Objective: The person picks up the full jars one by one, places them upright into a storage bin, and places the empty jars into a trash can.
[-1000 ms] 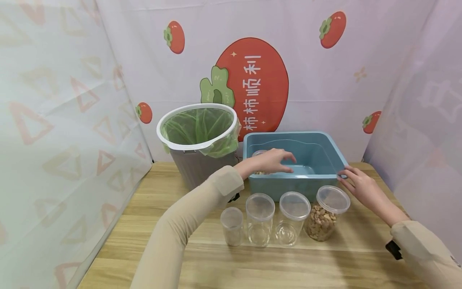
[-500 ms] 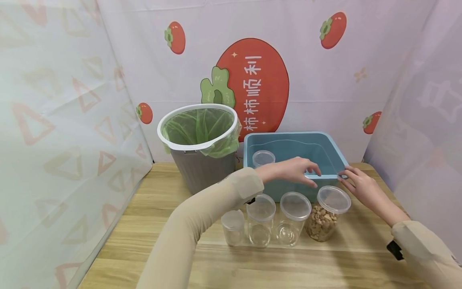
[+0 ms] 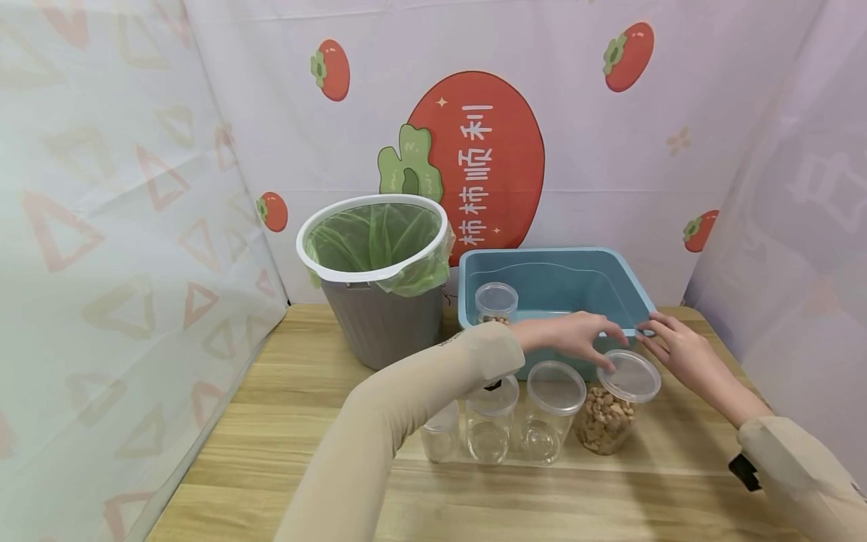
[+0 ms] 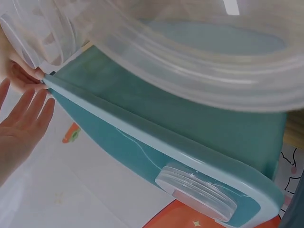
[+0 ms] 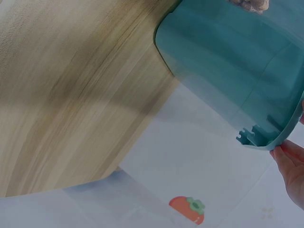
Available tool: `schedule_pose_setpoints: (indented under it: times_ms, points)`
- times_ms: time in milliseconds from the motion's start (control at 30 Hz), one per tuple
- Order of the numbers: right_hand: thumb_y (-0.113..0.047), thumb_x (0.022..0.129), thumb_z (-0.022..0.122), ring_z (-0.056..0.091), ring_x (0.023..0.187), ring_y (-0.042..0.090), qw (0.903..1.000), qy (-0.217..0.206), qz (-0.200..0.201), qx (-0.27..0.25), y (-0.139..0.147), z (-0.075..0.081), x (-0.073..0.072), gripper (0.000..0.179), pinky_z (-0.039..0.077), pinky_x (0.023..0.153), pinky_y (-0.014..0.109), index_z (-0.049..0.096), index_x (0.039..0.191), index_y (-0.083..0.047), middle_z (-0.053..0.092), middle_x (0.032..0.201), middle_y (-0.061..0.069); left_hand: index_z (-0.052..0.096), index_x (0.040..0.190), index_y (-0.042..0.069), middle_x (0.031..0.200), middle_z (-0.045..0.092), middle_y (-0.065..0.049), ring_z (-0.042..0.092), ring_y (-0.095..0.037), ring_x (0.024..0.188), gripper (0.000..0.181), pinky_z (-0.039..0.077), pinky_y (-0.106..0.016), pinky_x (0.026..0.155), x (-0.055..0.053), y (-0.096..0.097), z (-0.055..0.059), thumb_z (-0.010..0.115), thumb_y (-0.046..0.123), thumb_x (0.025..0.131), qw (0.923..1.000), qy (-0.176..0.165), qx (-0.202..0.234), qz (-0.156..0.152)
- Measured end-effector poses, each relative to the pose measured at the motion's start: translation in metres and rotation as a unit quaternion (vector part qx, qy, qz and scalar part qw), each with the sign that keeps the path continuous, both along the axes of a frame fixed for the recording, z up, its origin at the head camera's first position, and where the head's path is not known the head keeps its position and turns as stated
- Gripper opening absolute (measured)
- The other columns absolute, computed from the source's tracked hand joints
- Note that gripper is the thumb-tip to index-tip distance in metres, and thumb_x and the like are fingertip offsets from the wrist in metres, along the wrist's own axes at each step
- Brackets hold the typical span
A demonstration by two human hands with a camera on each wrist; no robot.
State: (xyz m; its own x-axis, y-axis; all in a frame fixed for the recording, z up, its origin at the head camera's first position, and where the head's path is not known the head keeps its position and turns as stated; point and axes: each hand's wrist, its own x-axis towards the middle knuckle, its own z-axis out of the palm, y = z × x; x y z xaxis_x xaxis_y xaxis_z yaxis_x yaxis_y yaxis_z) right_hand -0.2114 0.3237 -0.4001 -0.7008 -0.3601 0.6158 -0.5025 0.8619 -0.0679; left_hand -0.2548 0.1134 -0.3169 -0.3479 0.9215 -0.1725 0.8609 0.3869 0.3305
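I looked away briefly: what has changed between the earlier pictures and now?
The left hand has moved right and toward the camera, from over the blue bin to beside the lid of the front nut jar; whether it touches is unclear. The jar inside the bin now shows more. The right hand stays on the bin's front right corner; bin and front jars stand as before.

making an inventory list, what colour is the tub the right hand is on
Muted blue, leaning teal; the tub shows best in the head view.
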Motion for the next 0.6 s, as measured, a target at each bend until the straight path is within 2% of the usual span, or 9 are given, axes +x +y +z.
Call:
schedule_pose_setpoints:
  times_ms: [167,333,433,600]
  points:
    - [0.003,0.067,0.069,0.056,0.077,0.04,1.0,-0.001,0.002,0.001,0.0,0.0,0.001,0.025,0.047,0.052,0.044,0.059,0.089,-0.001,0.052,0.099,0.027,0.045,0.129,0.015,0.129,0.045,0.0,0.041,-0.008,0.117,0.052,0.03,-0.011,0.089,0.003,0.009,-0.003,0.061,0.032,0.082,0.9997,-0.001,-0.023,-0.005]
    - [0.006,0.064,0.069,0.055,0.079,0.04,1.0,0.003,0.006,0.005,-0.001,0.001,0.002,0.029,0.047,0.052,0.043,0.058,0.09,-0.001,0.052,0.099,0.026,0.04,0.132,0.016,0.134,0.04,0.002,0.039,-0.005,0.117,0.058,0.03,-0.01,0.087,0.005,0.015,-0.007,0.062,0.032,0.081,0.9986,-0.018,-0.049,-0.006]
    - [0.006,0.065,0.069,0.055,0.081,0.039,0.9999,0.005,0.009,0.01,-0.001,0.001,0.002,0.029,0.047,0.052,0.043,0.057,0.09,-0.001,0.052,0.099,0.025,0.035,0.135,0.019,0.136,0.037,0.005,0.036,-0.003,0.119,0.063,0.029,-0.012,0.089,0.005,0.019,-0.01,0.062,0.034,0.08,0.9971,-0.028,-0.071,-0.001]
    - [0.005,0.066,0.069,0.054,0.084,0.041,0.9999,0.003,0.011,0.009,0.0,0.001,0.002,0.027,0.047,0.053,0.045,0.058,0.09,-0.001,0.052,0.099,0.026,0.031,0.137,0.021,0.135,0.036,0.006,0.034,-0.003,0.12,0.07,0.03,-0.013,0.089,0.003,0.024,-0.013,0.063,0.039,0.078,0.9955,-0.023,-0.092,0.008]
